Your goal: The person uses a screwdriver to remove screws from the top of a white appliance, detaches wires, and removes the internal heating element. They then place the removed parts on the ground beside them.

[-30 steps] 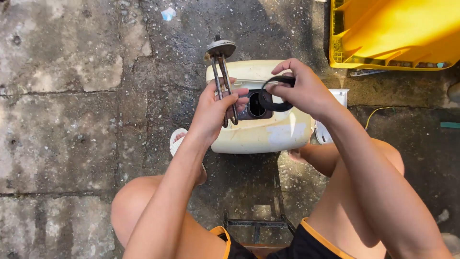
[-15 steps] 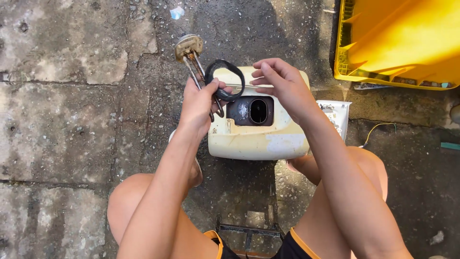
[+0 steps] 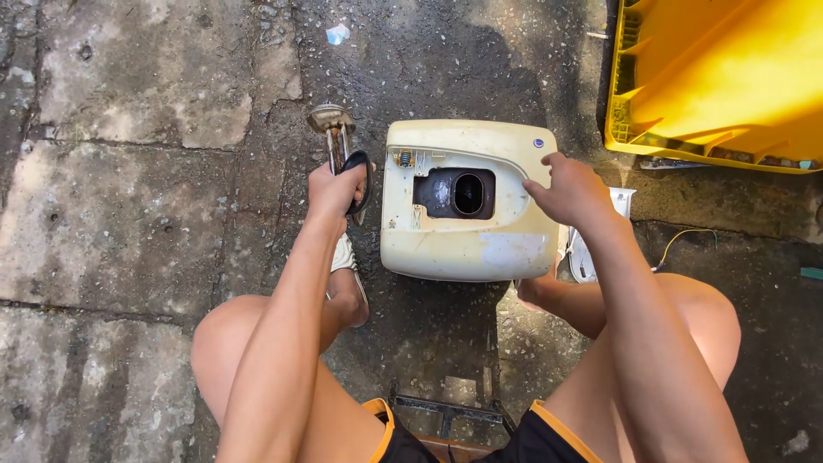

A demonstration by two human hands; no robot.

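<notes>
Cracked, stained concrete paving [image 3: 129, 197] fills the scene, damp and dark around the work spot, sunlit at left. Nearest the camera: bare knees and thighs of the seated person, black shorts with orange trim [image 3: 386, 429], and a small dark metal frame [image 3: 446, 411] on the ground between the legs. Left foot in a pale sandal [image 3: 345, 274] sits just below the left hand. Left hand [image 3: 330, 187] is closed in a fist around a metal heating element with two thin rods and a round flange on top [image 3: 332, 124], held upright just left of the tank; a black rubber ring gasket [image 3: 362, 180] is pinched in the same fist and loops out to the right of the fingers. Right hand [image 3: 570, 190] rests on the right top edge of the cream-coloured rounded plastic water heater tank [image 3: 467, 240], fingers loosely curled and pressed on the casing, holding nothing else. Tank lies flat on the paving between the knees, its dark oval opening [image 3: 467, 193] facing up, uncovered. White flat object [image 3: 600, 231] lies partly hidden behind the right forearm, touching the tank's right side as far as can be seen. Thin yellowish wire [image 3: 686, 240] runs on the ground to the right. Farther off, a large yellow plastic crate [image 3: 720, 77] at top right, well apart from the tank. Small pale scrap [image 3: 338, 34] at top centre.
</notes>
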